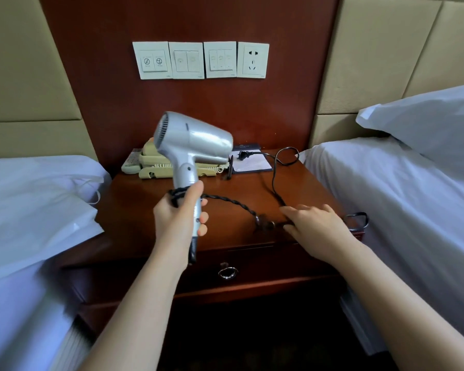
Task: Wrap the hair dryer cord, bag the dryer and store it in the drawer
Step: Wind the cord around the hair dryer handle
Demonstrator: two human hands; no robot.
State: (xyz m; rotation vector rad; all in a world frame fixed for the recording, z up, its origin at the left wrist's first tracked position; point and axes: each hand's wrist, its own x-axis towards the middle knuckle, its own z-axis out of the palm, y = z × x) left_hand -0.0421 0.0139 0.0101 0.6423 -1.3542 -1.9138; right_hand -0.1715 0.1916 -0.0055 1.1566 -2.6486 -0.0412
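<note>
The left hand grips the dryer upright, ready for winding. The right hand, fingers wide, touches the loose cord.

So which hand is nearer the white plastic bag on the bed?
Left. The left hand, gripping the silver hair dryer, is right of the white plastic bag; the right hand sits farther right, at the black cord.

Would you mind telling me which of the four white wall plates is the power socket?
The rightmost plate: it shows plug holes, while the three switch plates to its left carry only rocker switches.
</note>
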